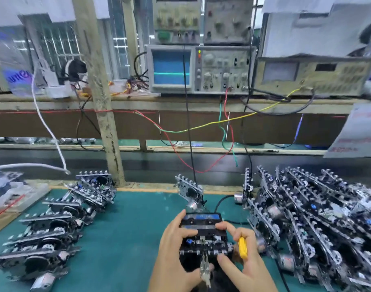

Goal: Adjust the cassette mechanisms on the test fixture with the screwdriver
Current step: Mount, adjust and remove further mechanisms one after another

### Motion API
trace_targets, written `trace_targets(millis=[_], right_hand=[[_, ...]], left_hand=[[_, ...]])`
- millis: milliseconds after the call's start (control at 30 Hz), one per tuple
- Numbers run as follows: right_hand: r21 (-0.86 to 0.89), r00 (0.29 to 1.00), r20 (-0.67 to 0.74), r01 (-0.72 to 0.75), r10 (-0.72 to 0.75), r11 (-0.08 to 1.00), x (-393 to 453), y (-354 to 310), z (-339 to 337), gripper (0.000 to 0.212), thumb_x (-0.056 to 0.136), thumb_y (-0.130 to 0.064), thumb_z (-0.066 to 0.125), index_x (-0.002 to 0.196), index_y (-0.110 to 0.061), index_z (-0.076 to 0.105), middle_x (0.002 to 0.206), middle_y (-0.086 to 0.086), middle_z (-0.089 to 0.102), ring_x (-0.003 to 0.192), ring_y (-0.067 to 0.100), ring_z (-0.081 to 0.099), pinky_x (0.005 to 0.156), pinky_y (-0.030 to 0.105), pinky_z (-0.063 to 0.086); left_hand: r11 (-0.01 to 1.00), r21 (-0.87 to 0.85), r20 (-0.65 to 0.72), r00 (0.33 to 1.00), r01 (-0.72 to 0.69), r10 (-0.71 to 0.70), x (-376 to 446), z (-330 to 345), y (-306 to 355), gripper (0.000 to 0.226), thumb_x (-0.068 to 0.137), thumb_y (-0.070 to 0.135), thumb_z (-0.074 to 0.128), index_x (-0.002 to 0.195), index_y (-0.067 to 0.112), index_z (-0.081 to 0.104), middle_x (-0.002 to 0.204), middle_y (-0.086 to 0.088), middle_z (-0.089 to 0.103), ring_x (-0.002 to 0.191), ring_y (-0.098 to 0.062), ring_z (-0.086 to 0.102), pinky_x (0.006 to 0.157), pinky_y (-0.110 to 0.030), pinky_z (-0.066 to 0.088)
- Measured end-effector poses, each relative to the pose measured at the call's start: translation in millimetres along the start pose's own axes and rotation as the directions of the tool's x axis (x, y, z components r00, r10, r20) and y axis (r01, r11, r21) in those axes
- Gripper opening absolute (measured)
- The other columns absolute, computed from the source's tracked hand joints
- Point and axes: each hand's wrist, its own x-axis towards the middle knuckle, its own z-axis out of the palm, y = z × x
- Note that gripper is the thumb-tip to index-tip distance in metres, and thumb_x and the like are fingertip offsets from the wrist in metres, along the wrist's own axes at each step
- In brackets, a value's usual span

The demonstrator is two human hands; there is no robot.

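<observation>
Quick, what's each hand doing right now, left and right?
Left hand: grips the left side of the cassette mechanism on the fixture.
Right hand: holds the yellow screwdriver, with its fingertips on the mechanism.

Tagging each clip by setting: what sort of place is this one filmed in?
Most likely an electronics assembly or test bench in a factory: an oscilloscope with a live trace on the shelf, stacks of cassette mechanisms on a green mat, and loose test leads hanging down.

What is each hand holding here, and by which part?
The right hand holds the yellow-handled screwdriver by its handle. The left hand grips the cassette mechanism on the test fixture along its left edge.
</observation>
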Motion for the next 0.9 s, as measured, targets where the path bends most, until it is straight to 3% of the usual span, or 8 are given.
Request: trace_targets(millis=[100, 233, 300, 467, 567, 667, 800, 900], right_hand=[[0.019, 1.0, -0.023, -0.008, 0.009, 1.0, 3.2, -3.1, 1.0, 0.033, 0.096, -0.013, 0.063, 0.11, -0.023, 0.034, 0.143, -0.022, 0.052, 0.129, 0.002, 0.054, 0.097, 0.027, 0.041], [0.022, 0.998, -0.059, -0.005, 0.007, 1.0, -1.4, -11.9, 5.1, 0.032, 0.094, -0.024, 0.063, 0.107, -0.035, 0.036, 0.145, -0.017, 0.052, 0.129, 0.004, 0.054, 0.101, 0.034, 0.042], [0.036, 0.997, -0.072, -0.003, 0.006, 0.999, -4.3, -15.2, 6.4, 0.031, 0.094, -0.024, 0.062, 0.109, -0.038, 0.039, 0.146, -0.014, 0.051, 0.13, 0.008, 0.054, 0.102, 0.037, 0.044], [0.034, 0.997, -0.073, 0.003, -0.001, 0.999, -8.7, -15.6, 6.6, 0.034, 0.098, -0.022, 0.062, 0.112, -0.046, 0.042, 0.144, -0.019, 0.052, 0.128, -0.003, 0.053, 0.097, 0.023, 0.042], [0.021, 0.998, -0.066, -0.022, 0.024, 1.0, -8.2, -14.4, 4.5, 0.028, 0.103, -0.019, 0.057, 0.108, -0.041, 0.04, 0.142, -0.023, 0.054, 0.128, -0.001, 0.053, 0.101, 0.033, 0.042], [0.018, 0.993, -0.111, -0.035, 0.037, 0.999, -5.1, -21.1, -0.5, 0.002, 0.103, -0.043, 0.046, 0.104, -0.044, 0.046, 0.132, -0.023, 0.061, 0.128, 0.001, 0.051, 0.109, 0.037, 0.038], [-0.006, 0.932, -0.354, 0.078, -0.075, 0.997, 5.0, -48.5, -7.2, 0.024, 0.101, -0.052, 0.039, 0.109, -0.044, 0.059, 0.108, -0.016, 0.063, 0.112, 0.012, 0.056, 0.099, 0.034, 0.043], [0.07, 0.918, -0.388, 0.113, -0.077, 0.991, 14.7, -65.2, -11.6, 0.021, 0.1, -0.044, 0.046, 0.104, -0.035, 0.065, 0.095, -0.02, 0.064, 0.096, 0.008, 0.06, 0.089, 0.033, 0.046]], left_hand=[[1.0, 0.0, -0.001, 1.0, -0.004, 0.004, 1.1, 0.7, 2.5, 0.06, 0.064, 0.042, 0.087, 0.116, 0.045, 0.057, 0.157, 0.033, 0.026, 0.146, -0.003, 0.032, 0.112, -0.039, 0.04], [0.999, -0.026, 0.01, 1.0, 0.021, -0.021, 1.2, 0.2, 4.9, 0.069, 0.062, 0.033, 0.092, 0.114, 0.052, 0.052, 0.156, 0.034, 0.028, 0.144, 0.0, 0.034, 0.108, -0.018, 0.034], [0.998, -0.037, 0.017, 0.999, 0.041, -0.041, 1.0, 0.4, 3.5, 0.067, 0.061, 0.027, 0.095, 0.112, 0.046, 0.057, 0.155, 0.032, 0.031, 0.142, -0.001, 0.037, 0.106, -0.01, 0.032], [0.996, -0.057, 0.033, 0.997, 0.074, -0.072, 0.3, -1.0, 2.9, 0.067, 0.059, 0.027, 0.097, 0.112, 0.043, 0.058, 0.155, 0.031, 0.033, 0.142, -0.004, 0.039, 0.11, -0.024, 0.035], [0.994, -0.058, 0.041, 0.995, 0.093, -0.09, 0.0, -1.6, 5.4, 0.07, 0.058, 0.03, 0.097, 0.112, 0.047, 0.056, 0.154, 0.033, 0.032, 0.141, -0.004, 0.039, 0.111, -0.031, 0.037], [0.994, -0.054, 0.042, 0.995, 0.093, -0.091, 0.6, -1.0, 5.6, 0.067, 0.057, 0.029, 0.097, 0.111, 0.041, 0.059, 0.154, 0.034, 0.032, 0.141, -0.001, 0.038, 0.113, -0.035, 0.037], [0.993, -0.056, 0.037, 0.994, 0.101, -0.099, 1.6, -0.4, 5.3, 0.066, 0.058, 0.028, 0.098, 0.111, 0.038, 0.06, 0.153, 0.036, 0.031, 0.144, -0.001, 0.035, 0.116, -0.029, 0.032], [0.995, -0.038, 0.05, 0.994, 0.094, -0.092, 2.7, -1.6, 6.7, 0.065, 0.06, 0.029, 0.097, 0.111, 0.039, 0.059, 0.157, 0.032, 0.029, 0.145, 0.002, 0.031, 0.114, -0.017, 0.027]])
